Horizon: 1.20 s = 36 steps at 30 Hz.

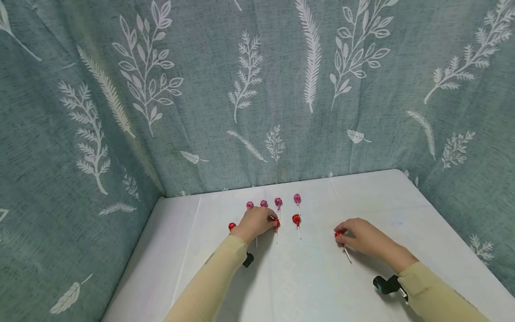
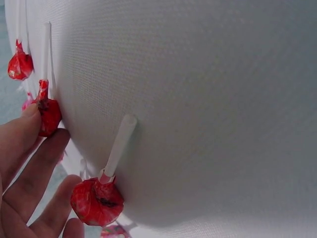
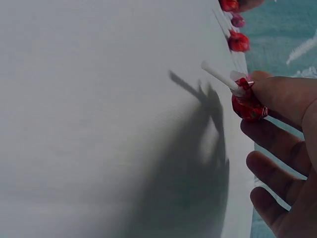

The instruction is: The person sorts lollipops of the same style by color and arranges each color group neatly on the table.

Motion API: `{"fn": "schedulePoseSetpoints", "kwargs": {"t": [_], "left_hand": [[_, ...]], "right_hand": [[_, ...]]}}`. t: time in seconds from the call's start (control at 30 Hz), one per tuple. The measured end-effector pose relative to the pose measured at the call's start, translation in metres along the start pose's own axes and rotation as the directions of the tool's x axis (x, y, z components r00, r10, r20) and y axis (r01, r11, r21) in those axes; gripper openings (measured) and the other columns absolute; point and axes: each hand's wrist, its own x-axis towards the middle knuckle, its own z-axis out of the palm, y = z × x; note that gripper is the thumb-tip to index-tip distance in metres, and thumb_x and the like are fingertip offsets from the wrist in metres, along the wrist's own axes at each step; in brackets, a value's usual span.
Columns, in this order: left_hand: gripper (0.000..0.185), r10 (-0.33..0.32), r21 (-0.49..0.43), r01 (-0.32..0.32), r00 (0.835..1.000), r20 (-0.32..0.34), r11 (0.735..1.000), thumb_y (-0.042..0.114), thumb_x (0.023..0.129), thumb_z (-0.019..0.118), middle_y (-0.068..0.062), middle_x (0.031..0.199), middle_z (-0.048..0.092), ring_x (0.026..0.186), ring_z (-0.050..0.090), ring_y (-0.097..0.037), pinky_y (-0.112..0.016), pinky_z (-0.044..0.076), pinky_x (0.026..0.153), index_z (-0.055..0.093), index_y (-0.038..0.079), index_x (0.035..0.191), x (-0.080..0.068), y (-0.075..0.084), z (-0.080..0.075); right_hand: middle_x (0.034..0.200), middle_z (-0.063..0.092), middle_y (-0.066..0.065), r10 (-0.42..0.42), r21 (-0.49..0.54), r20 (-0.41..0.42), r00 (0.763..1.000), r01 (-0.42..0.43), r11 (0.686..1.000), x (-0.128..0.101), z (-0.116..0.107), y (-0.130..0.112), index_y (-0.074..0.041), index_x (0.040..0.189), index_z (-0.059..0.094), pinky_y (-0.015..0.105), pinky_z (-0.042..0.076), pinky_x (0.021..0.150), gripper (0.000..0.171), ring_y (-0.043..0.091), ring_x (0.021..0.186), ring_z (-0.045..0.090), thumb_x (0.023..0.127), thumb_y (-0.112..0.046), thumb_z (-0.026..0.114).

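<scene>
My left hand (image 1: 255, 222) pinches a red-wrapped lollipop (image 2: 48, 116) by its candy end, thumb on one side and a finger on the other, its white stick lying along the cloth. A second red lollipop (image 2: 97, 201) lies beside the lower fingers in the left wrist view. To the right, my right hand (image 1: 368, 237) holds another red lollipop (image 3: 249, 106) between thumb and index finger, the other fingers spread. In the head view its stick points toward the near right. Another red lollipop (image 1: 296, 219) lies between the hands. The left hand partly hides the row in the head view.
Behind the red row, several pink lollipops (image 1: 278, 202) form a back row. A further red one (image 1: 232, 226) shows left of the left hand. The white-covered table (image 1: 314, 286) meets a green leaf-patterned curtain (image 1: 281, 89) at the back. Dark wrist devices (image 1: 386, 284) sit below both hands.
</scene>
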Motion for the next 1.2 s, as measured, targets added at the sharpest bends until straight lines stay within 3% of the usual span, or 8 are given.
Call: {"fn": "schedulePoseSetpoints", "kwargs": {"t": [0.27, 0.63, 1.2], "left_hand": [[0.021, -0.005, 0.007, 0.005, 1.0, 0.006, 1.0, 0.03, 0.09, 0.074, 0.009, 0.095, 0.07, 0.09, 0.064, -0.009, -0.034, 0.051, 0.085, 0.076, 0.021, 0.109, 0.0, -0.001, 0.001], [0.021, 0.007, 0.014, -0.008, 1.0, 0.011, 1.0, 0.031, 0.091, 0.074, 0.009, 0.095, 0.07, 0.09, 0.064, -0.011, -0.034, 0.051, 0.086, 0.076, 0.021, 0.109, -0.001, 0.001, -0.003], [0.021, 0.026, 0.028, -0.025, 0.999, -0.02, 0.999, 0.029, 0.091, 0.074, 0.008, 0.096, 0.072, 0.092, 0.065, -0.012, -0.037, 0.051, 0.086, 0.076, 0.02, 0.11, -0.005, 0.002, -0.004]], "right_hand": [[0.103, 0.069, -0.001, 0.038, -0.006, -0.019, 0.999, -0.038, 0.999, 0.015, -0.005, 0.005, -0.006, 0.112, 0.071, 0.049, 0.048, 0.091, 0.024, 0.031, 0.108, 0.061, 0.093, -0.021, 0.071], [0.106, 0.069, 0.004, 0.063, 0.006, -0.045, 0.997, -0.062, 0.998, 0.032, 0.001, 0.012, -0.005, 0.114, 0.071, 0.052, 0.047, 0.092, 0.026, 0.033, 0.109, 0.061, 0.093, -0.02, 0.071], [0.105, 0.07, 0.005, 0.046, 0.01, -0.054, 0.997, -0.046, 0.999, 0.078, 0.014, -0.003, -0.004, 0.115, 0.071, 0.051, 0.047, 0.094, 0.027, 0.031, 0.108, 0.062, 0.094, -0.021, 0.07]]}}
